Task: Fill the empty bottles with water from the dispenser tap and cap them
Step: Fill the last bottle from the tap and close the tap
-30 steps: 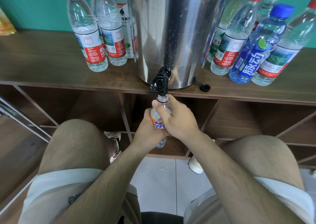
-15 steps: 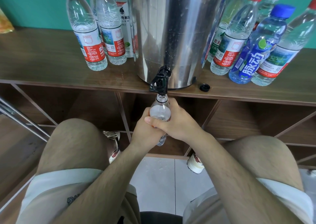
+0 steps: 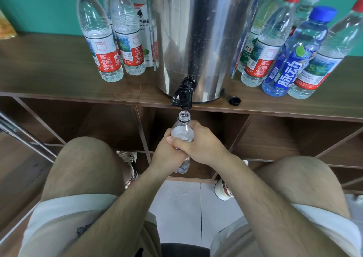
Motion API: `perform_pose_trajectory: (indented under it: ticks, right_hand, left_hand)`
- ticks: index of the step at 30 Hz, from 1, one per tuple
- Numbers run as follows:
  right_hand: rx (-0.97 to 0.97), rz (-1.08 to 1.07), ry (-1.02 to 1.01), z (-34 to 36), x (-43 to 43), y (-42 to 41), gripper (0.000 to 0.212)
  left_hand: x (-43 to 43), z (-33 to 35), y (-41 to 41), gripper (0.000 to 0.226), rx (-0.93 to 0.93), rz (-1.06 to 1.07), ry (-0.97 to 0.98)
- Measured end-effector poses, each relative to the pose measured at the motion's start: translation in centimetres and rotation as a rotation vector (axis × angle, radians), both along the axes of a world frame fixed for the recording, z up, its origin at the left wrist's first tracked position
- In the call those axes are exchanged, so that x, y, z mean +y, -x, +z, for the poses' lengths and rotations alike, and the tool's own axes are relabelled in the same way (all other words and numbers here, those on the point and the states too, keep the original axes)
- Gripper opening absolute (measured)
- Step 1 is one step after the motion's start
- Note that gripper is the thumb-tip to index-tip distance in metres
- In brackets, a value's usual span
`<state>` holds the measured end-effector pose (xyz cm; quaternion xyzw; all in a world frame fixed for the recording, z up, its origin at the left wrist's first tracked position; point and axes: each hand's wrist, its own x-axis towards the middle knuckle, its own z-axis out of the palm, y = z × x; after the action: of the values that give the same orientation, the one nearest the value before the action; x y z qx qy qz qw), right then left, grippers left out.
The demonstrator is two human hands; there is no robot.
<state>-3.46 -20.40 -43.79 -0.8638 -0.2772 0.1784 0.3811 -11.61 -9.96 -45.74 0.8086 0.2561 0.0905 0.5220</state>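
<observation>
Both hands hold uncapped bottle under tap

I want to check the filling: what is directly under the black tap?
An uncapped clear bottle, its mouth just below the tap. The left hand and right hand grip it, covering most of its body, so the water level is hidden.

The left hand and right hand grip an uncapped clear bottle just under the black tap of the steel dispenser. A thin stream seems to fall into its mouth. A loose black cap lies on the worktop beside the dispenser.
</observation>
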Motion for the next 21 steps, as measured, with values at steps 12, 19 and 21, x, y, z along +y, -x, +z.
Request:
perform_pose_trajectory:
  ticks: [12, 19, 21]
  right_hand:
    - [-0.017, 0.003, 0.011, -1.0, 0.0, -0.1, 0.071]
    - [-0.025, -0.009, 0.026, -1.0, -0.1, -0.2, 0.069]
    - [-0.032, -0.006, 0.030, -0.9, -0.1, -0.2, 0.068]
  left_hand:
    - [0.0, -0.8, -0.2, 0.051, 0.044, -0.043, 0.000]
    - [0.0, -1.7, -0.7, 0.051, 0.050, -0.028, 0.024]
    - [0.0, -1.9, -0.7, 0.049, 0.044, -0.020, 0.025]
